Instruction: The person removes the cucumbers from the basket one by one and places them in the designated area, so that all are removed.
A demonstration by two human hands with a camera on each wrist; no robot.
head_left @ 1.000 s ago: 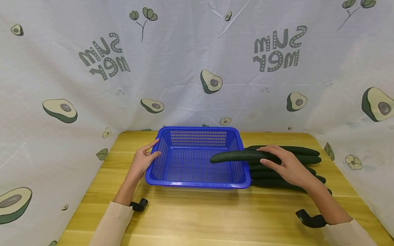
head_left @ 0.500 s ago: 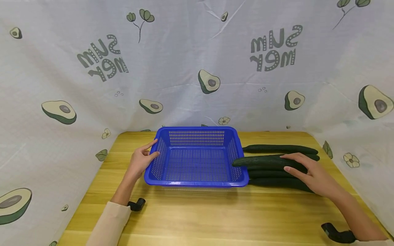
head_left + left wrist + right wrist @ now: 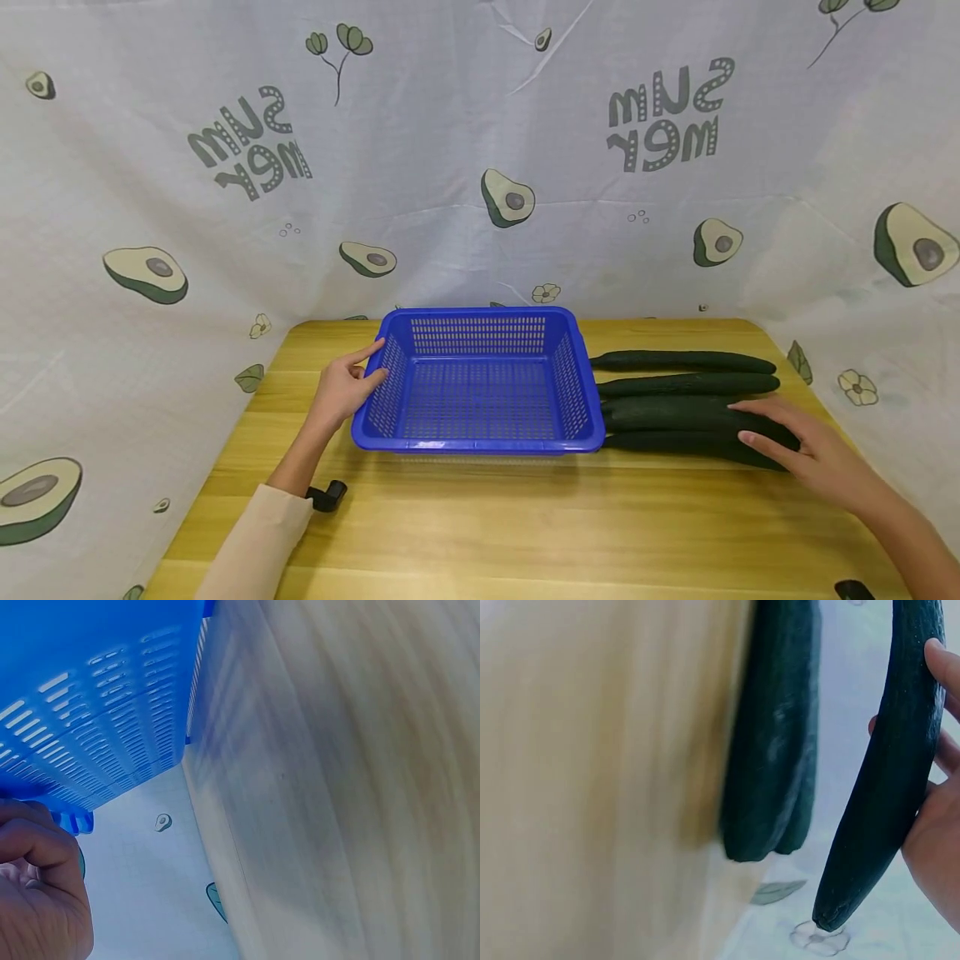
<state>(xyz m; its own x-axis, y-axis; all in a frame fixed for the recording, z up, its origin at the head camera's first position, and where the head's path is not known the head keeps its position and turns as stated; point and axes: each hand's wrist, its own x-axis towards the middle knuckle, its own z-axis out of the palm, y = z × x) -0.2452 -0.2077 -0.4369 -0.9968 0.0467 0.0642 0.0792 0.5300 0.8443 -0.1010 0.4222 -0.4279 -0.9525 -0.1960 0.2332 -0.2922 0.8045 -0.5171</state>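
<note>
A blue plastic basket (image 3: pixel 480 446) with slotted walls stands in the middle of the table, and its inside is bare. My left hand (image 3: pixel 341 398) grips the left rim between thumb and fingers; the left wrist view shows those fingers curled at the basket's edge. On the right, my right hand (image 3: pixel 813 454) holds a long dark green cucumber (image 3: pixel 892 765) near its right end, thumb on one side and fingers on the other. The held cucumber is above the table, over several other cucumbers (image 3: pixel 690 384) lying side by side. It partly hides those below it.
The wooden table (image 3: pixel 480 525) runs back to a pale cloth backdrop (image 3: pixel 420 150) printed with avocados. The row of cucumbers lies close against the basket's right side. A black wrist mount (image 3: pixel 327 497) sits on the left forearm.
My right hand has carried the cucumber rightward and toward me, from over the basket's right rim to above the other cucumbers. My left hand stays on the basket's rim.
</note>
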